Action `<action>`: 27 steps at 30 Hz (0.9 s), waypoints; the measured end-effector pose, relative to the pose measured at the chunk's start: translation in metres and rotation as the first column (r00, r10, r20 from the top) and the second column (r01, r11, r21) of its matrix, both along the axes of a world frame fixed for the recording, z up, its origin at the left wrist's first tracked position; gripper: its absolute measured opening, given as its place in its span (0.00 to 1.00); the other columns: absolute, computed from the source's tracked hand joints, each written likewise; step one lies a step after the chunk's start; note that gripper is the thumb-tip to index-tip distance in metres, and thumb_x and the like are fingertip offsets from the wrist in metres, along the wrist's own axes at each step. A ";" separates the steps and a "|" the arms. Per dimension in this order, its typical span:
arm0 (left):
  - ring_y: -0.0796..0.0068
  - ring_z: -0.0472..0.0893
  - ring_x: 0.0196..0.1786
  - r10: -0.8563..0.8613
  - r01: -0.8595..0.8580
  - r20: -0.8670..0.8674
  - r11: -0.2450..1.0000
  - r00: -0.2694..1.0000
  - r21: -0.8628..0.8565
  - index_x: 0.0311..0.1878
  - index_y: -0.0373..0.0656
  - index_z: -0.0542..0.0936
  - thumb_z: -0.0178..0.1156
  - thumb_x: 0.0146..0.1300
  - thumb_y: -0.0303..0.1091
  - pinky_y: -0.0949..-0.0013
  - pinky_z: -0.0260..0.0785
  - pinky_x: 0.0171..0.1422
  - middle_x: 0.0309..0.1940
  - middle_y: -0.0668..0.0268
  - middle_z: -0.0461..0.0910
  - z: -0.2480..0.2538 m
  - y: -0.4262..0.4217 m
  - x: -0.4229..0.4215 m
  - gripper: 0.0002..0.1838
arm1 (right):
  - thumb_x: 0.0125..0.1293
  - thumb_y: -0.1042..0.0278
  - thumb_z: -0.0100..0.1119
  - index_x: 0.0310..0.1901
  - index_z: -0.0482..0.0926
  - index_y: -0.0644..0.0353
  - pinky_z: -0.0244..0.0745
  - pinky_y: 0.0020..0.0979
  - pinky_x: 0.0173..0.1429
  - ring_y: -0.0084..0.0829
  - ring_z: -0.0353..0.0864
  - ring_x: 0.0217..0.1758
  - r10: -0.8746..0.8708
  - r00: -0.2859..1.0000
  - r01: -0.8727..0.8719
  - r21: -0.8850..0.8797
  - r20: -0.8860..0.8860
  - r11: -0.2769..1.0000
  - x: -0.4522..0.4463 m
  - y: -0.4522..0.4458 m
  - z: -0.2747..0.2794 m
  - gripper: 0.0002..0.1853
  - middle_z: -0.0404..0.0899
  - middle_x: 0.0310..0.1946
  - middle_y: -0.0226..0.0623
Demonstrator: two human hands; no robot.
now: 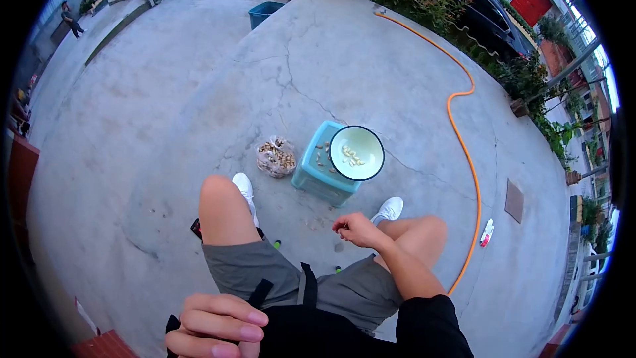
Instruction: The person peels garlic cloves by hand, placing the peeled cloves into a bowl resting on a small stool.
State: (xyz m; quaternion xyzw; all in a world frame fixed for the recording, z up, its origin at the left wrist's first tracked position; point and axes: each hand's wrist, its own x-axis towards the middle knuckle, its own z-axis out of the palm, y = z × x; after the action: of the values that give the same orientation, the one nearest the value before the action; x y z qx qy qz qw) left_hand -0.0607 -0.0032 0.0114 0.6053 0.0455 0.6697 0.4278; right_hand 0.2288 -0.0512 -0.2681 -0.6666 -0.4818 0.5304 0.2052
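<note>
Any print on the red-and-white item (487, 233) beside the orange hose (469, 153) is too small to read. Your left hand (215, 327) and right hand (358, 230) curl; I cannot tell whether either grips anything. The bowl (369, 144) sits on the blue stool (322, 189), near the plastic bag (273, 163).

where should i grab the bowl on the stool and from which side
Probably take the bowl by its rim from the right: that edge seems to jut past the stool, leaving room to grip beneath. It is wide and open, so hold it level; pale pieces lie loose inside.
</note>
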 end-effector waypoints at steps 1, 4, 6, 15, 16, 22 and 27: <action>0.55 0.78 0.41 -0.011 0.010 0.003 1.000 1.000 0.008 0.62 0.48 0.73 0.33 0.77 0.57 0.47 0.77 0.38 0.49 0.57 0.75 -0.001 0.000 0.003 0.29 | 0.62 0.77 0.55 0.45 0.82 0.66 0.80 0.35 0.40 0.33 0.85 0.33 -0.001 1.000 0.001 0.008 -0.006 1.000 0.000 -0.001 0.002 0.11 0.85 0.33 0.43; 0.55 0.78 0.41 -0.031 0.031 -0.002 0.999 1.000 0.039 0.65 0.50 0.72 0.32 0.77 0.57 0.47 0.77 0.38 0.50 0.57 0.75 -0.001 -0.001 0.011 0.29 | 0.62 0.74 0.55 0.46 0.83 0.65 0.80 0.35 0.44 0.32 0.85 0.34 0.042 0.995 -0.052 0.105 0.096 0.993 0.001 -0.002 0.004 0.13 0.86 0.34 0.41; 0.55 0.78 0.42 -0.045 0.045 -0.006 0.997 0.999 0.059 0.67 0.51 0.71 0.32 0.77 0.57 0.48 0.77 0.38 0.50 0.57 0.75 -0.001 -0.001 0.017 0.29 | 0.62 0.72 0.55 0.46 0.83 0.64 0.80 0.36 0.46 0.38 0.86 0.36 0.038 0.986 -0.062 0.144 0.164 0.988 0.003 -0.003 0.002 0.13 0.86 0.35 0.43; 0.56 0.76 0.43 -0.078 0.081 -0.022 0.982 0.997 0.168 0.75 0.61 0.64 0.36 0.74 0.63 0.51 0.76 0.38 0.53 0.57 0.72 0.001 0.010 0.037 0.32 | 0.61 0.69 0.55 0.43 0.84 0.60 0.78 0.43 0.46 0.49 0.84 0.41 -0.023 0.977 -0.022 0.205 0.212 0.979 0.002 -0.001 0.022 0.11 0.85 0.37 0.47; 0.56 0.76 0.43 -0.085 0.084 -0.005 0.981 0.996 0.174 0.75 0.61 0.64 0.36 0.74 0.63 0.52 0.75 0.37 0.53 0.57 0.72 0.002 0.013 0.041 0.32 | 0.61 0.69 0.55 0.43 0.84 0.60 0.78 0.43 0.46 0.49 0.84 0.41 -0.033 0.976 -0.014 0.213 0.214 0.977 0.003 0.000 0.018 0.11 0.85 0.37 0.47; 0.56 0.76 0.43 -0.135 0.099 0.136 0.965 0.982 0.243 0.74 0.60 0.64 0.37 0.73 0.65 0.53 0.75 0.37 0.53 0.57 0.72 -0.001 0.029 0.062 0.33 | 0.61 0.71 0.56 0.42 0.83 0.64 0.78 0.43 0.44 0.50 0.83 0.39 -0.048 0.989 0.013 0.246 0.139 0.969 0.002 0.005 0.016 0.11 0.84 0.35 0.50; 0.56 0.77 0.43 -0.196 0.156 0.127 0.950 0.972 0.270 0.74 0.59 0.65 0.38 0.73 0.65 0.53 0.75 0.36 0.54 0.57 0.73 0.000 0.044 0.071 0.34 | 0.61 0.70 0.59 0.42 0.82 0.65 0.78 0.42 0.44 0.49 0.84 0.38 -0.070 0.997 0.066 0.161 0.022 0.985 -0.002 0.011 0.006 0.10 0.84 0.34 0.50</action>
State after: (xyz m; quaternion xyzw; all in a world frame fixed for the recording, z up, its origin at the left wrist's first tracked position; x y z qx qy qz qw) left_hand 0.0104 0.0405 0.0113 0.6046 -0.1292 0.6733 0.4055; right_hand 0.2271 -0.0406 -0.2616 -0.6712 -0.5026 0.4735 0.2697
